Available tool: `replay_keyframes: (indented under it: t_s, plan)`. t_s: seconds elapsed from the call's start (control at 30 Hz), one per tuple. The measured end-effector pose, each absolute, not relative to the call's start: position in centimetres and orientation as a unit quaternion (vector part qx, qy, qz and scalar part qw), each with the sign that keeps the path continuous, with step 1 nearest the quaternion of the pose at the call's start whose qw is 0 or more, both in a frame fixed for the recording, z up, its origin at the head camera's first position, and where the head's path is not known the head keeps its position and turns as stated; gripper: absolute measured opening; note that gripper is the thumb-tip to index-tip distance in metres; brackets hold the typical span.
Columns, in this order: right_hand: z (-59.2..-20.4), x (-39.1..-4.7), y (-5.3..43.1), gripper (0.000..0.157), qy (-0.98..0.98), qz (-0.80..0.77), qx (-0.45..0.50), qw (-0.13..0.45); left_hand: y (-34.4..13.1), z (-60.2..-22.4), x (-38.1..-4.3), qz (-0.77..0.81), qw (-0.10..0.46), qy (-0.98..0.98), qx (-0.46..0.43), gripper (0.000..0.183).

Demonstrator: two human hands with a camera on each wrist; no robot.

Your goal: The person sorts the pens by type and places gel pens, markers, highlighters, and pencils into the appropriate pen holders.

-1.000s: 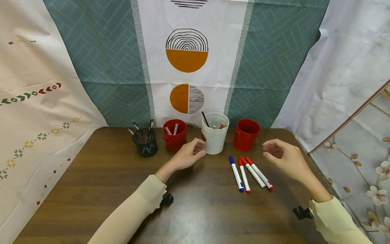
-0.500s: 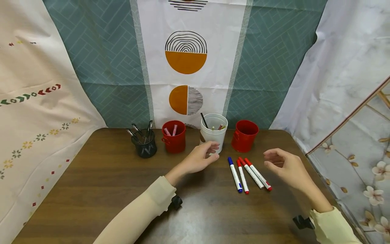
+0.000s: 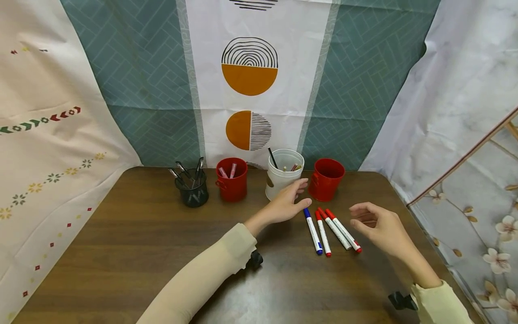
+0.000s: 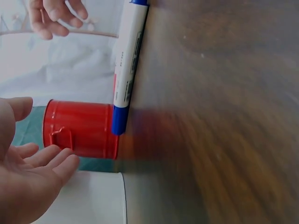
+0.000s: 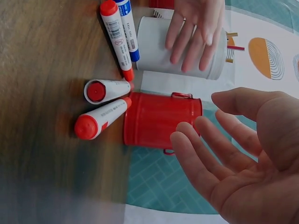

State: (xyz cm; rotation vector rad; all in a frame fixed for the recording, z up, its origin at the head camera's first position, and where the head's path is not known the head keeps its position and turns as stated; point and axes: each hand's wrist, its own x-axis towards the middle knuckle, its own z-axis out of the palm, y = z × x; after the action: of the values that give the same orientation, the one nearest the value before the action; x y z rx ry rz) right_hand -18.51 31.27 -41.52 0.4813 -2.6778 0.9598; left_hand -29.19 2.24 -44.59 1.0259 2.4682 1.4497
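Observation:
My left hand hovers in front of the white bucket, fingers spread toward the right-hand red bucket and holding nothing. Below its thumb lies a blue-capped marker, also large in the left wrist view. Beside that marker, several red-capped markers lie on the table, roughly side by side. To the right of them hangs my right hand, fingers loosely bent, nothing in its grasp. In the right wrist view the red bucket stands beyond the red markers, with the left hand in front of the white bucket.
The white bucket holds a black pencil and several coloured sticks. Left of it stand another red bucket with pink sticks in it and a black mesh cup of pens. Patterned cloth hangs behind the wooden table.
My left hand has moved right, from beside the white bucket across its front to above the blue marker's cap. My right hand has sunk slightly toward me. The markers lie as before.

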Motion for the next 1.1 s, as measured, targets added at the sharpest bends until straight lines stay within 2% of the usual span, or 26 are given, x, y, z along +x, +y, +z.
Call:
replay_keyframes:
  t_s: [0.23,0.57,1.1]
  plan:
    - [-41.9,-18.5,31.0,0.030,-0.921,0.330,0.168,0.121,4.0,-44.9,-30.0,0.458,0.055,0.824,0.330,0.074]
    - [-42.4,-18.2,31.0,0.029,-0.921,0.334,0.170,0.106,6.1,-44.5,-30.5,0.466,0.075,0.838,0.275,0.082]
    - [-42.9,-18.0,31.0,0.029,-0.921,0.338,0.167,0.099,7.6,-45.1,-33.8,0.541,0.099,0.790,0.272,0.077]
